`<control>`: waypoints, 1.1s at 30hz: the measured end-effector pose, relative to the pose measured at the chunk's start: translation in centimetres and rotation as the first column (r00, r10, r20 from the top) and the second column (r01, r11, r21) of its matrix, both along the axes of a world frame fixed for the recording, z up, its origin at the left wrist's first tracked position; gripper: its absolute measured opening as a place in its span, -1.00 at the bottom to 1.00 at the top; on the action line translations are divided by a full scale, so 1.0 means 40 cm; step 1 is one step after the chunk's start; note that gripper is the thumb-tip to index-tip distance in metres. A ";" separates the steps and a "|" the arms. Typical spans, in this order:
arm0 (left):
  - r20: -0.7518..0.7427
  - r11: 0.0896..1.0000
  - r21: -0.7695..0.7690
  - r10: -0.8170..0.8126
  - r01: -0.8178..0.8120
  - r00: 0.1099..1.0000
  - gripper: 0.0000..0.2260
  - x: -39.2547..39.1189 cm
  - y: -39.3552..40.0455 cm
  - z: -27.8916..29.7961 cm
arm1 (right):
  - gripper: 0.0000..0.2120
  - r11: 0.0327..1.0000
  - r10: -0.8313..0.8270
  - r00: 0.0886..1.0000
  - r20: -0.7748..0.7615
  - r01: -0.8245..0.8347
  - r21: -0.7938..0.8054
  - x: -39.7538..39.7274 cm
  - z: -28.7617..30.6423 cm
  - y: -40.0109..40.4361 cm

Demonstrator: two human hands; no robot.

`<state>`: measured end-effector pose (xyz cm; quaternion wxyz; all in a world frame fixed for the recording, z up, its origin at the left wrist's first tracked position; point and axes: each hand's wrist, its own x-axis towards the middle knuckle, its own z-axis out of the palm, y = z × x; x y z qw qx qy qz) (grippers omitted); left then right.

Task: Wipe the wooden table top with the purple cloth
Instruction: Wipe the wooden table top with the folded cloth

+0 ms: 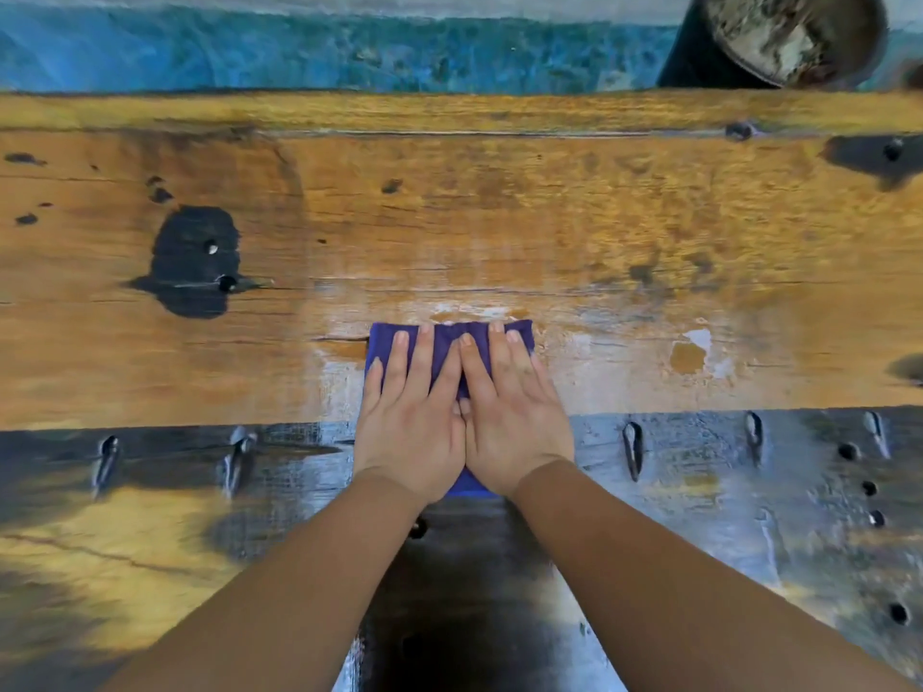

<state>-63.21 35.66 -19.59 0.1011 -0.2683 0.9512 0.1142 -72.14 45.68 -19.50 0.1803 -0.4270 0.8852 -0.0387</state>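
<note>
A: State the position of the purple cloth (452, 342).

B: It lies folded on the wooden counter (499, 217), near the middle, at the boundary between the tan planks and the dark, nail-studded plank closer to the person.

A: Condition of each grip?

B: Left hand (410, 432) and right hand (514, 427) lie flat on the cloth, side by side and touching along the thumbs. Fingers extended, palms pressing down; neither hand is clenched or grasping anything.

A: Surface condition?

B: Pale, whitish streaks surround the cloth. A dark bucket (779, 37) stands beyond the far edge, at the upper right.
</note>
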 end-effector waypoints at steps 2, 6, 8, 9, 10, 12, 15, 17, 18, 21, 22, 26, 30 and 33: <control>-0.018 1.000 -0.016 0.007 -0.007 1.000 -0.46 -0.029 -0.024 0.001 | -0.41 1.000 0.001 1.000 -0.031 -0.001 0.005 -0.030 -0.002 -0.025; -0.039 0.999 -0.005 0.031 -0.032 0.999 -0.46 -0.069 -0.053 0.001 | -0.41 0.999 0.050 0.997 -0.055 -0.051 -0.014 -0.091 0.001 -0.066; -0.069 0.999 -0.012 0.042 -0.043 0.997 -0.46 -0.110 -0.087 0.002 | -0.41 0.998 0.057 0.996 -0.074 -0.059 -0.025 -0.133 0.005 -0.098; -0.092 0.999 -0.026 0.044 -0.046 0.995 -0.46 -0.137 -0.112 0.004 | -0.41 0.998 0.047 0.995 -0.085 -0.050 -0.033 -0.157 0.005 -0.120; -0.115 0.998 -0.042 0.048 -0.053 0.992 -0.45 -0.167 -0.144 -0.003 | -0.41 0.998 0.040 0.995 -0.092 -0.044 -0.041 -0.185 -0.003 -0.152; -0.147 0.996 -0.077 0.033 -0.045 0.989 -0.46 -0.213 -0.187 0.001 | -0.42 0.998 0.021 0.992 -0.127 -0.028 -0.054 -0.230 0.000 -0.194; -0.148 0.992 -0.097 0.067 -0.082 0.987 -0.48 -0.269 -0.234 -0.009 | -0.41 0.993 0.070 0.984 -0.164 -0.084 -0.077 -0.307 -0.004 -0.260; -0.157 0.992 -0.102 0.057 -0.073 0.986 -0.48 -0.315 -0.276 -0.007 | -0.41 0.992 0.061 0.984 -0.167 -0.078 -0.095 -0.352 -0.002 -0.299; -0.156 0.993 -0.107 0.036 -0.053 0.987 -0.48 -0.340 -0.302 -0.004 | -0.41 0.994 0.034 0.985 -0.168 -0.051 -0.098 -0.371 -0.001 -0.317; -0.167 0.991 -0.136 -0.031 0.008 0.985 -0.46 -0.424 -0.380 -0.006 | -0.42 0.993 -0.043 0.981 -0.191 0.020 -0.119 -0.427 -0.005 -0.373; -0.177 0.990 -0.142 -0.033 0.007 0.984 -0.46 -0.445 -0.400 -0.008 | -0.42 0.991 -0.051 0.980 -0.195 0.026 -0.129 -0.446 -0.004 -0.391; -0.183 0.985 -0.174 -0.032 0.000 0.983 -0.47 -0.521 -0.455 -0.005 | -0.42 0.988 -0.071 0.976 -0.206 0.041 -0.148 -0.519 0.002 -0.451; -0.200 0.985 -0.170 -0.024 -0.010 0.980 -0.48 -0.578 -0.504 -0.002 | -0.44 0.983 -0.097 0.969 -0.226 0.058 -0.172 -0.572 0.000 -0.499; -0.201 0.981 -0.194 -0.018 -0.021 0.979 -0.49 -0.607 -0.523 -0.005 | -0.47 0.987 -0.087 0.959 -0.269 0.047 -0.153 -0.603 0.001 -0.524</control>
